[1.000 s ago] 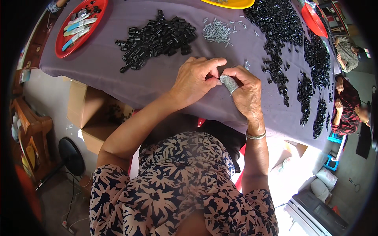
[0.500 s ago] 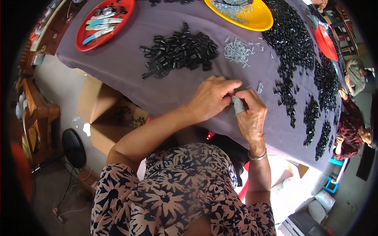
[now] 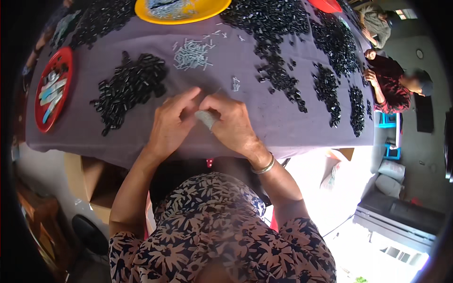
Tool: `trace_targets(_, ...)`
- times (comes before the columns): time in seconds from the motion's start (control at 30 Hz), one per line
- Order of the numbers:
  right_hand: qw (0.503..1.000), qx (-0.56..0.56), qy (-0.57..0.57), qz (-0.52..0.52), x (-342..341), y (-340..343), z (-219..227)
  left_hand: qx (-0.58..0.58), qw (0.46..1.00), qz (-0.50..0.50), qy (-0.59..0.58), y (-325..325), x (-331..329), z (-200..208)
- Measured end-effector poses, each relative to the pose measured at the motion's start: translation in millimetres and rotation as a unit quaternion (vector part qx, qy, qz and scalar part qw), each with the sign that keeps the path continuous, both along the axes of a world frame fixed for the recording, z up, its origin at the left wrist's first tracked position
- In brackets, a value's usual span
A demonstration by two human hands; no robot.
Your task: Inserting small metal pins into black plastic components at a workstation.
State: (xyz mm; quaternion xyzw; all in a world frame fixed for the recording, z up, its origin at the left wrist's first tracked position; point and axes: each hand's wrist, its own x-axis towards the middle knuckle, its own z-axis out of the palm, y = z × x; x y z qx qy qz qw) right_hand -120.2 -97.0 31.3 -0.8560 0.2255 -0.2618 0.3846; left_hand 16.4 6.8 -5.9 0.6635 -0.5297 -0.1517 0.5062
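Observation:
Near the table's front edge my two hands are close together. My right hand (image 3: 229,121) curls its fingers toward the thumb, which wears a grey cover (image 3: 205,119); anything pinched there is hidden or too small to name. Beside it, my left hand (image 3: 170,123) has its index finger stretched forward, while the thumb is blurred and the other fingers are hidden. Ahead to the left lies a heap of short black tubular pieces (image 3: 132,87). Beyond my hands is a pile of thin silvery pins (image 3: 191,55), and a smaller pin cluster (image 3: 235,85) lies to its right.
A red plate (image 3: 70,78) with blue-and-white handled tools stands at the left. At the far side sits a yellow plate (image 3: 188,21) of pins. Black pieces (image 3: 271,28) spread across the right. Two people (image 3: 396,89) sit beyond. A cardboard box (image 3: 75,172) stands below the table's left.
The view has swung to the right, so the table's things appear farther left. My hands stay close together; the gap between my left index finger and thumb looks wider.

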Motion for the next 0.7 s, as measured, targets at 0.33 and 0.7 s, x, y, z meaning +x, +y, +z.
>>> trace_targets(0.33,0.977,0.189,0.096,0.033,-12,-20,19,-0.001,1.000,-0.005,0.028,-3,-3,2)
trace_targets(0.7,0.977,-0.112,0.055,-0.173,-105,-99,17,-0.024,0.999,-0.044,-0.016,-4,-2,6)
